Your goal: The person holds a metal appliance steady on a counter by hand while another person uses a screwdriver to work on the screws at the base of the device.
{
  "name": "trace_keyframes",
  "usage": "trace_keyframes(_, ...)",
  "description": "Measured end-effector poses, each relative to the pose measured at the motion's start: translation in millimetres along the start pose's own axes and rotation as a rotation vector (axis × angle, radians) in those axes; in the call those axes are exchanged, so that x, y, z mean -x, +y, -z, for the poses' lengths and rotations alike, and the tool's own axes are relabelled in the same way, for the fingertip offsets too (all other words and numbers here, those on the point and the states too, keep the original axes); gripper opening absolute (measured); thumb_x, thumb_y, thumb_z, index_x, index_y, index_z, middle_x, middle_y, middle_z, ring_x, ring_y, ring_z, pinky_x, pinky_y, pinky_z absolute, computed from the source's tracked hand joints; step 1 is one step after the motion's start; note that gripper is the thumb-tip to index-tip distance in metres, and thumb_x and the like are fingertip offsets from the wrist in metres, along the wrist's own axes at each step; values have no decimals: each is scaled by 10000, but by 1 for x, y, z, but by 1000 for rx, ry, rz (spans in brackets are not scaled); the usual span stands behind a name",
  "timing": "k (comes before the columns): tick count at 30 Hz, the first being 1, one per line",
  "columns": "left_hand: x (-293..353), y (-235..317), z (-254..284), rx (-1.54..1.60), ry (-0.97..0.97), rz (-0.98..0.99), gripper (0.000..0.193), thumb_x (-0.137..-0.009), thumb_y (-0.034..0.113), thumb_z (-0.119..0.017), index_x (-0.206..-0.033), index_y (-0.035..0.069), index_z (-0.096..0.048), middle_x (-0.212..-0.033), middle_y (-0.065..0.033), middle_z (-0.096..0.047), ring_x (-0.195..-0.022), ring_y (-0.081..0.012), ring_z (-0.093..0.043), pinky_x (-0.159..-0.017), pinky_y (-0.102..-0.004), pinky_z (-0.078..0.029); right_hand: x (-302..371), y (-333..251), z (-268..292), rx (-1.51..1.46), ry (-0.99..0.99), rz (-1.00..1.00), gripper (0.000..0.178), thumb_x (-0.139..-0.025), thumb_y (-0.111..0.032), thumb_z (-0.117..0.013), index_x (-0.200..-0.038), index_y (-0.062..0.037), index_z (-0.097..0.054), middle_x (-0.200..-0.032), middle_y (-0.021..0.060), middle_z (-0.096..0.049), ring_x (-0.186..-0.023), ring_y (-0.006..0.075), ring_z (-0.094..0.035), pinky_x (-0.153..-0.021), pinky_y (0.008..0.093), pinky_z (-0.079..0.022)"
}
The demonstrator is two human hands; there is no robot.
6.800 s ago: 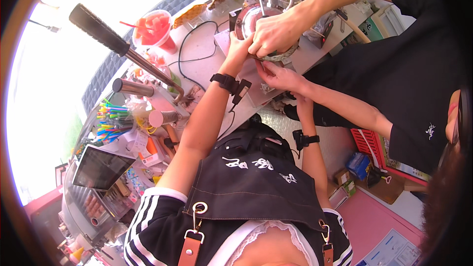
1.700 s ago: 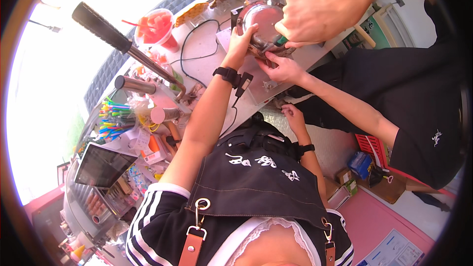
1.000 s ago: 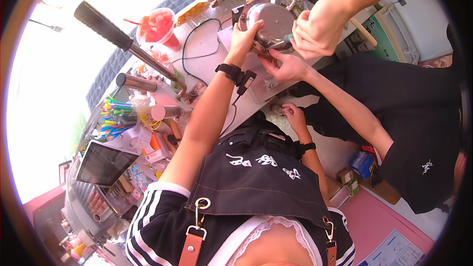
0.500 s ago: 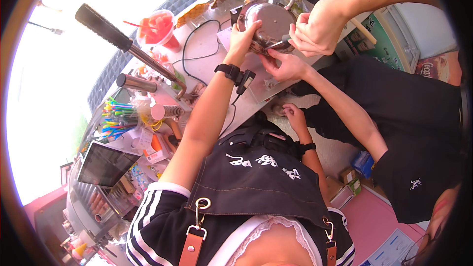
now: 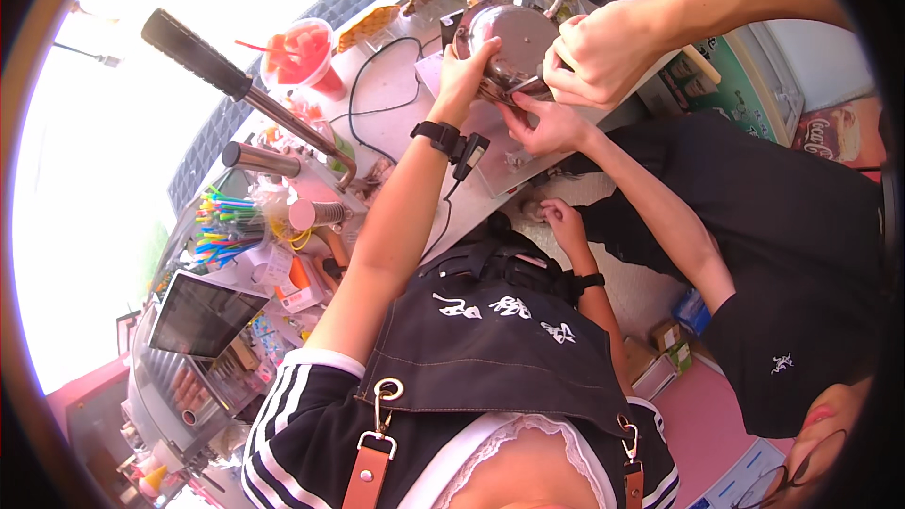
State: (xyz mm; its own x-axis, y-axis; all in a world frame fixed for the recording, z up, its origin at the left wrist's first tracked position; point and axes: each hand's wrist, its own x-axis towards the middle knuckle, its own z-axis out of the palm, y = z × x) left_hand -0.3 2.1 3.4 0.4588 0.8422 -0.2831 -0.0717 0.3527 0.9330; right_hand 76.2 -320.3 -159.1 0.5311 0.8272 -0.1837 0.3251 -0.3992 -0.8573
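Note:
A round, shiny metal housing [image 5: 520,38] with a flat disc face is tilted up at the top of the view, on the counter. My left hand [image 5: 464,73] grips its left side, thumb lying over the rim. A co-worker's hand [image 5: 599,55] is closed round a thin tool [image 5: 531,82], whose tip points at the housing's lower edge. That person's other hand [image 5: 551,124] pinches the lower rim from below. My right hand [image 5: 564,226] is lowered beside my apron [image 5: 509,349], fingers curled next to something pale; what they hold is unclear.
Left of the housing lie a black cable [image 5: 353,99] and a cup of red fruit pieces [image 5: 300,55]. A long-handled lever [image 5: 198,52], colourful straws [image 5: 226,226] and a dark screen [image 5: 203,316] line the left side. The co-worker in black [image 5: 754,207] stands close on the right.
The co-worker's tool hand has shifted slightly left and turned, and the person's head leans further into view at lower right. My hands and the housing look unmoved.

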Motion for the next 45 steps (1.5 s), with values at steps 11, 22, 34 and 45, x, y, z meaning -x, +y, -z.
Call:
trace_keyframes(11,6,5,-2,21,-13,7,696,-738,363,-839,-1210,-11,-491,-1063,-126,-615,-856,-189,-656,-663,-306,-566,1,1,0,7,-4,0,199,-926,-76,-579,-1089,4,-659,-855,94,-729,-749,145,-668,-703,281,-523)
trace_keyframes(22,4,5,-2,-5,-1,28,720,-736,379,-838,-1231,-5,-483,-1109,-149,-608,-900,-205,-659,-671,-321,-572,1,-2,1,7,-18,-7,202,-923,-77,-580,-1089,8,-660,-858,96,-727,-757,150,-676,-712,284,-526)
trace_keyframes(34,7,8,-2,5,-13,23,723,-741,372,-833,-1239,-5,-469,-1099,-136,-600,-920,-208,-645,-718,-324,-568,2,-1,1,14,-22,-10,224,-889,-56,-584,-1089,4,-664,-856,97,-726,-745,151,-670,-705,283,-523)
trace_keyframes(45,7,6,-2,14,-24,22,719,-742,375,-834,-1230,-10,-474,-1093,-138,-607,-917,-202,-644,-713,-321,-564,2,-4,0,28,-26,-12,223,-890,-58,-578,-1087,1,-666,-861,94,-726,-751,155,-670,-715,285,-524)
